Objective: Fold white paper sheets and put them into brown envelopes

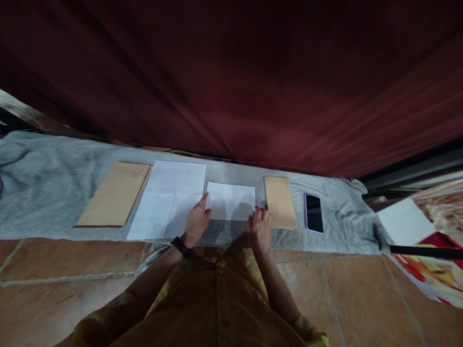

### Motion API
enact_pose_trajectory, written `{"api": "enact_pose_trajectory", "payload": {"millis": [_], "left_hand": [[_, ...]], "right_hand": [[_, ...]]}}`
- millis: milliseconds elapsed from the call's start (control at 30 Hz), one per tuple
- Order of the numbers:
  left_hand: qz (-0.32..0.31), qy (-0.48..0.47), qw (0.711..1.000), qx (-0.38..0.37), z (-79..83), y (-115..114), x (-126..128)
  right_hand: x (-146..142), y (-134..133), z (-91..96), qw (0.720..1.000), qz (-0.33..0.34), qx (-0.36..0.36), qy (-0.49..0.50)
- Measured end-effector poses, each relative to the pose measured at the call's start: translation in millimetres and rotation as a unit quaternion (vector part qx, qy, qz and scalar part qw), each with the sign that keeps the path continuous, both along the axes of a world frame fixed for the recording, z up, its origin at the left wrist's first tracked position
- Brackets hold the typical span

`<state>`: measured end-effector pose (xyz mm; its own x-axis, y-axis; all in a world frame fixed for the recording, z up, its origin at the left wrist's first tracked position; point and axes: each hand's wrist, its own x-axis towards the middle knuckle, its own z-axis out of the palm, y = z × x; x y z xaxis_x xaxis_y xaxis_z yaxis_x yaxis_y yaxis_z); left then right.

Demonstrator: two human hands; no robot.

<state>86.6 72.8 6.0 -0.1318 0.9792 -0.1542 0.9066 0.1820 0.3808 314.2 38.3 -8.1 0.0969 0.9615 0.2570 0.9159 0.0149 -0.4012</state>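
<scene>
A small white sheet of paper (pixel 231 200), which looks folded, lies between my two hands, their shadows falling across it. My left hand (pixel 197 222), with a dark band at the wrist, grips its left edge, index finger along the side and thumb near the lower corner. At the lower right edge, the curled fingers of my right hand (pixel 259 225) close on the same sheet; their tips are partly hidden. A larger white sheet with crease lines (pixel 173 193) lies flat just left of my left hand. Beside my right hand is a small brown envelope (pixel 280 202).
Grey cloth (pixel 224 236) covers the long narrow surface. Larger brown envelopes (pixel 114 195) lie at left, and a phone (pixel 314 213) at right. A dark red curtain (pixel 231 86) hangs behind. A white square piece (pixel 405 221) and a colourful printed bag (pixel 434 267) are far right.
</scene>
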Motion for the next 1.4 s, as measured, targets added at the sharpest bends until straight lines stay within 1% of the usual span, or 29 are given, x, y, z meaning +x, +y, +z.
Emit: {"api": "enact_pose_trajectory", "payload": {"millis": [100,233,333,400,500,667,867,967,1067,1133,1233,1333,1400], "left_hand": [[-0.003,-0.007,1.000,0.010,-1.3,0,0],[-0.009,-0.019,1.000,0.015,-1.8,0,-1],[-0.013,-0.021,1.000,0.018,-1.1,-1,0],[-0.012,-0.021,0.999,0.022,-0.7,-1,0],[-0.010,-0.030,0.999,0.031,0.1,-1,1],[-0.014,-0.024,0.999,0.029,1.8,-2,2],[-0.034,-0.027,0.998,0.041,0.8,-4,3],[-0.049,0.008,0.998,0.048,3.4,-8,5],[-0.069,0.055,0.993,0.074,8.7,-10,9],[-0.076,0.063,0.991,0.095,10.2,-10,13],[-0.108,0.010,0.986,0.127,4.4,-6,26],[-0.162,-0.078,0.973,0.144,-9.2,0,44],[-0.184,-0.106,0.967,0.142,-18.4,3,57]], "right_hand": [[-12,3,2.8,0.998,0.061,0.010,0.028],[-41,14,-1.0,0.989,0.134,-0.002,0.059],[-63,23,-6.8,0.985,0.163,-0.020,0.048],[-72,28,-10.7,0.983,0.175,-0.030,0.033],[-75,31,-16.6,0.985,0.170,-0.039,0.016],[-68,31,-24.6,0.988,0.150,-0.039,0.008],[-59,28,-26.2,0.993,0.106,-0.045,0.001],[-55,27,-26.4,0.994,0.099,-0.043,-0.002],[-55,27,-26.8,0.994,0.101,-0.042,-0.013],[-55,27,-26.8,0.994,0.102,-0.044,-0.022],[-56,26,-25.8,0.993,0.103,-0.045,-0.030],[-54,25,-23.4,0.990,0.110,-0.062,-0.055],[-52,24,-21.4,0.985,0.124,-0.084,-0.081]]}}
